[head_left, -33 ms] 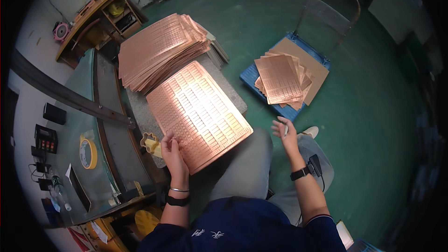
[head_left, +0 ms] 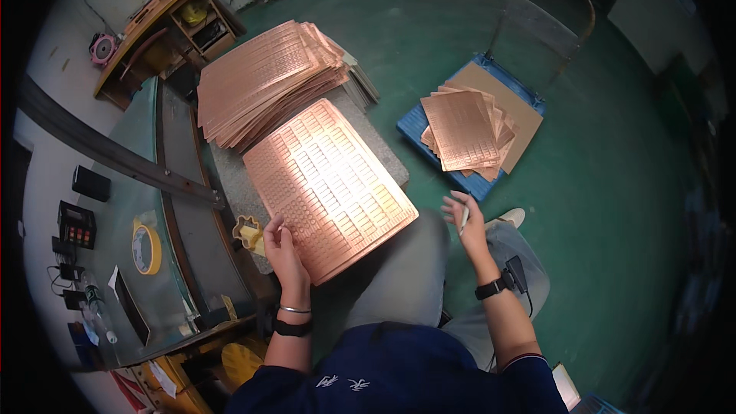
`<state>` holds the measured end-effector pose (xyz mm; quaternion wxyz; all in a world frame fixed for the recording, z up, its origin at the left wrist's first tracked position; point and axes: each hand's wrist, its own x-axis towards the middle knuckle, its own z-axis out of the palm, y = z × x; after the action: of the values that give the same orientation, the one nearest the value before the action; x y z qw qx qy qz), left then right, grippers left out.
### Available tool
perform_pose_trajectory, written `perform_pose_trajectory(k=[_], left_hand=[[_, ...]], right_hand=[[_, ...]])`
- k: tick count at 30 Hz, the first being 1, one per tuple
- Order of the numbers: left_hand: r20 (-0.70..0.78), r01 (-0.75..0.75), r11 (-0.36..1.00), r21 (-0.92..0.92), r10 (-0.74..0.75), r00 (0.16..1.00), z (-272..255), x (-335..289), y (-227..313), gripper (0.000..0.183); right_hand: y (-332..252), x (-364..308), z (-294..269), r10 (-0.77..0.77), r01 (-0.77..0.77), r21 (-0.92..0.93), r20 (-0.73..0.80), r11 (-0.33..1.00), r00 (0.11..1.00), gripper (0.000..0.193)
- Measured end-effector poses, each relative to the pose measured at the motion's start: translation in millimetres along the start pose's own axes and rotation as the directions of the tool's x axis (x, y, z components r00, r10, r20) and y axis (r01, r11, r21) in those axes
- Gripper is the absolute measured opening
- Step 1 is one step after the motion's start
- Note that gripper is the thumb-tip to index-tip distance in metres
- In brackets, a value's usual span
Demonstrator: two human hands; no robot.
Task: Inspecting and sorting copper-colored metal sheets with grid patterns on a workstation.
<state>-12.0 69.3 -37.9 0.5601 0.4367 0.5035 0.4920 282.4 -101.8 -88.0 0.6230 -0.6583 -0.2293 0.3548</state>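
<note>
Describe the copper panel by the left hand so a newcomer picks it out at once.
Start at the grey block left of the blue cart. At the block's near side, by the left hand, is the copper panel. Unlike the stack behind it and the sheets on the cart, it shows a broad white glare across its patterned face.

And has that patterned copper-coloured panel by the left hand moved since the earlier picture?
No: the patterned copper-coloured panel by the left hand keeps its place against the grey bench; only the whole view shifted slightly.
</note>
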Motion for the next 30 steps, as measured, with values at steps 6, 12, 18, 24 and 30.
perform_pose_trajectory(k=[6,12,18,24,30], left_hand=[[-0.147,0.016,0.998,0.053,-0.008,0.989,-5.1,3.8,11.7,0.030],[-0.033,0.116,0.993,-0.018,-0.117,0.993,-27.5,17.5,8.7,0.031],[-0.035,0.126,0.988,-0.090,-0.129,0.991,-19.9,7.2,30.6,0.038],[0.351,0.442,0.872,-0.209,-0.355,0.866,18.9,-30.2,32.9,0.021],[0.443,0.542,0.841,-0.004,-0.484,0.755,52.0,-62.5,12.8,0.015]], right_hand=[[-53.6,-22.3,76.6,-0.439,0.509,-0.527,0.263,0.681,0.859,0.030],[-46.4,-41.3,102.2,-0.478,0.548,-0.659,0.310,0.515,0.822,0.033],[-57.0,-48.9,79.7,-0.433,0.464,-0.629,0.217,0.624,0.875,0.035],[-36.1,-57.1,42.2,-0.041,0.068,0.146,-0.183,0.987,0.982,0.042],[-35.3,-56.3,47.6,0.322,-0.265,0.741,0.069,0.617,0.944,0.038]])
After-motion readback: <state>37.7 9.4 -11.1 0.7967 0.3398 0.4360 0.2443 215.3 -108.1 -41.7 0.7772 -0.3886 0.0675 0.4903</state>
